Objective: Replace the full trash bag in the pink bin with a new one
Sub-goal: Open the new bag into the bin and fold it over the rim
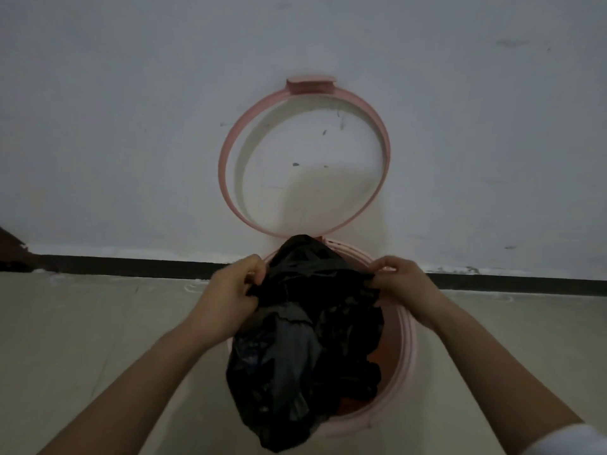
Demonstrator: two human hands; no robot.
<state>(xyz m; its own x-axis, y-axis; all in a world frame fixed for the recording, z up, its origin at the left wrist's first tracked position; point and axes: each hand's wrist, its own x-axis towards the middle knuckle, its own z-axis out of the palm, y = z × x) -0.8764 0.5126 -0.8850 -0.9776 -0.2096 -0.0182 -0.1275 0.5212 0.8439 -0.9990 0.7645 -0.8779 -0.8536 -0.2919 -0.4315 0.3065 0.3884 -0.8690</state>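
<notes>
A round pink bin (pixel 409 343) stands on the floor against a white wall. Its pink ring frame (pixel 382 133) is flipped up and leans on the wall. A crumpled black trash bag (pixel 295 343) fills the bin's mouth and spills over the near left rim. My left hand (pixel 233 290) pinches the bag's edge at the upper left. My right hand (pixel 400 279) pinches the bag's edge at the upper right, over the bin's far rim. The bin's orange-toned inside (pixel 386 348) shows at the right of the bag.
A white wall (pixel 131 126) with a few dark marks rises right behind the bin, with a black skirting strip (pixel 131 266) at its foot. Beige floor tiles (pixel 82 339) spread left and right of the bin. A dark object (pixel 13 254) sits at the far left.
</notes>
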